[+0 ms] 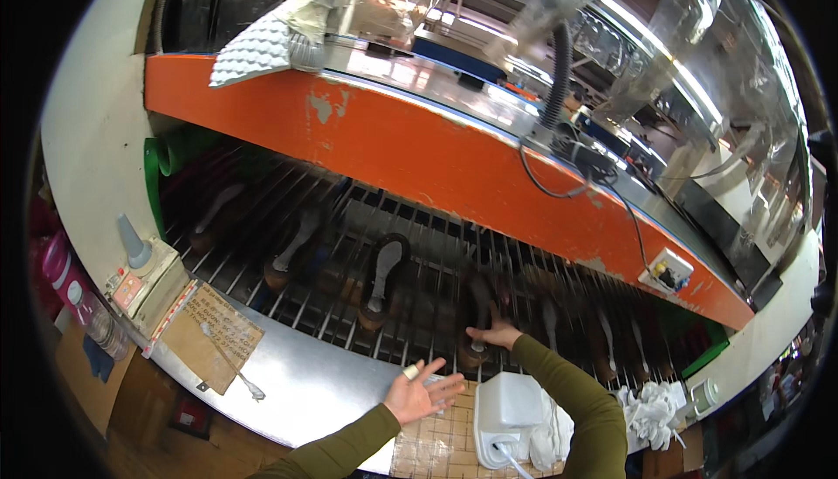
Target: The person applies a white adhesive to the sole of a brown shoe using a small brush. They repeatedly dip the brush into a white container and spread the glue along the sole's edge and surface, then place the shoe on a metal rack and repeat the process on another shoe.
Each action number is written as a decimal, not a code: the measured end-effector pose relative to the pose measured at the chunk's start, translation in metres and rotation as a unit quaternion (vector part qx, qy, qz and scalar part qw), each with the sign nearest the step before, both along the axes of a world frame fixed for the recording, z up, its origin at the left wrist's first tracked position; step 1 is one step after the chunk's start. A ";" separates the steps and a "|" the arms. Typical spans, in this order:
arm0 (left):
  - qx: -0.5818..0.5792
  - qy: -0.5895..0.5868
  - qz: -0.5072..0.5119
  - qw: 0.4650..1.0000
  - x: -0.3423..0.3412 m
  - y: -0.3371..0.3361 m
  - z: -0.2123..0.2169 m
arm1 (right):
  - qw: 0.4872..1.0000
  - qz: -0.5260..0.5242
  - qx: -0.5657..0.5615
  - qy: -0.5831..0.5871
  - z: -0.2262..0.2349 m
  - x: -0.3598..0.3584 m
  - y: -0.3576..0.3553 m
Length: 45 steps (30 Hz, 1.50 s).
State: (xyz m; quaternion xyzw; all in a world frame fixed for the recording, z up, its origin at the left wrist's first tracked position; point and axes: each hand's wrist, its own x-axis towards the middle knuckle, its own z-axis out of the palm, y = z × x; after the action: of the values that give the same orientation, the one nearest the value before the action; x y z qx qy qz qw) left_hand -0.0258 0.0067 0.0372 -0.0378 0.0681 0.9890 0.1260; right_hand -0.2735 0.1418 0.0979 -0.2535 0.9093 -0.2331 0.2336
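A row of dark shoes, undersides up with a greyish strip along each, lies on the metal rods of a rack; one clear example is the middle shoe [381, 276]. My right hand [499, 332] reaches in and has its thumb and fingers around the heel end of another dark shoe [477, 309], which is partly shaded and blurred. Nearer to me, my left hand [425, 398] is held palm up over the front ledge. Its fingers are spread and hold nothing, and one wears a pale wrap [413, 372].
An orange beam [419, 147] crosses above the rods [301, 311]. On the ledge [288, 383] are a white plastic container [504, 409], crumpled white gloves [650, 413], and a brush [253, 389] beside a cardboard sheet [214, 330]. A cable [630, 204] hangs near a switch box [668, 269].
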 end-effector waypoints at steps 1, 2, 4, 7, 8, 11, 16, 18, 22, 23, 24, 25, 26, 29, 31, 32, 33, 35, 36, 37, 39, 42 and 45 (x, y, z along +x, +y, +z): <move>-0.001 0.007 -0.011 1.000 0.000 0.000 -0.002 | 1.000 0.017 -0.005 -0.006 -0.015 -0.003 -0.007; -0.004 0.014 -0.024 1.000 0.000 0.000 -0.003 | 0.999 0.033 -0.011 -0.013 -0.029 -0.005 -0.012; -0.011 0.012 -0.020 1.000 0.002 -0.001 -0.001 | 0.990 0.022 0.122 0.060 -0.051 0.005 -0.026; -0.023 0.016 -0.008 1.000 0.001 -0.004 -0.007 | 0.979 0.018 0.204 -0.018 -0.036 0.003 -0.052; -0.020 0.013 -0.018 1.000 -0.001 -0.001 -0.008 | 0.981 -0.007 0.196 0.003 -0.048 -0.004 -0.045; -0.016 0.028 -0.069 0.997 -0.018 0.013 -0.008 | 0.975 -0.026 0.068 0.211 -0.074 -0.050 0.000; -0.066 0.027 -0.058 0.996 -0.010 -0.002 -0.016 | 0.961 -0.124 -0.183 -0.165 0.081 0.037 -0.016; -0.113 0.025 -0.054 0.992 -0.009 0.002 -0.008 | 0.944 -0.082 -0.303 -0.103 0.108 0.086 0.011; -0.118 0.167 -0.039 0.978 0.025 0.007 0.005 | 0.945 -0.012 -0.324 -0.037 0.135 0.193 0.055; -0.129 0.185 -0.040 0.973 0.041 0.012 0.015 | 0.931 -0.027 -0.355 -0.084 0.136 0.218 0.066; -0.135 0.207 -0.041 0.968 0.060 0.021 0.025 | 0.918 -0.038 -0.377 -0.114 0.136 0.240 0.079; -0.140 0.209 -0.052 0.966 0.081 0.026 0.019 | 0.918 -0.031 -0.388 -0.075 0.127 0.258 0.086; -0.146 0.213 -0.060 0.964 0.099 0.029 0.013 | 0.916 -0.023 -0.398 -0.038 0.117 0.276 0.093; -0.148 0.224 -0.085 0.960 0.141 0.039 0.001 | 0.914 -0.031 -0.403 -0.011 0.088 0.312 0.120; -0.149 0.208 -0.080 0.963 0.159 0.038 0.001 | 0.884 -0.096 -0.457 0.031 0.057 0.323 0.138; -0.148 0.198 -0.072 0.966 0.165 0.037 0.003 | 0.858 -0.122 -0.486 0.112 0.035 0.324 0.149; -0.155 0.184 -0.055 0.969 0.169 0.032 0.006 | 0.864 -0.207 -0.429 0.160 0.027 0.331 0.155; -0.160 0.164 -0.021 0.973 0.175 0.025 0.010 | 0.896 -0.294 -0.222 0.248 0.019 0.340 0.155; -0.166 0.153 -0.005 0.974 0.177 0.021 0.014 | 0.902 -0.286 -0.106 0.307 0.009 0.342 0.156; -0.168 0.150 0.011 0.974 0.180 0.019 0.016 | 0.886 -0.280 -0.061 0.364 -0.005 0.340 0.154; -0.170 0.139 0.033 0.975 0.182 0.018 0.018 | 0.849 -0.264 0.039 0.456 -0.022 0.340 0.148; -0.185 0.123 0.074 0.972 0.185 0.017 0.027 | 0.839 -0.282 0.054 0.462 -0.035 0.332 0.146; -0.196 0.113 0.116 0.967 0.185 0.017 0.033 | 0.857 -0.292 0.043 0.423 -0.043 0.327 0.152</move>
State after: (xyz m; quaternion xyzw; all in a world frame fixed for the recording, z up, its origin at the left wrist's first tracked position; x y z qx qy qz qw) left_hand 0.1589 0.0238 0.0705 0.0424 0.2690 0.9622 -0.0075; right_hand 0.0530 0.2935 0.0549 -0.0404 0.9619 -0.1219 -0.2412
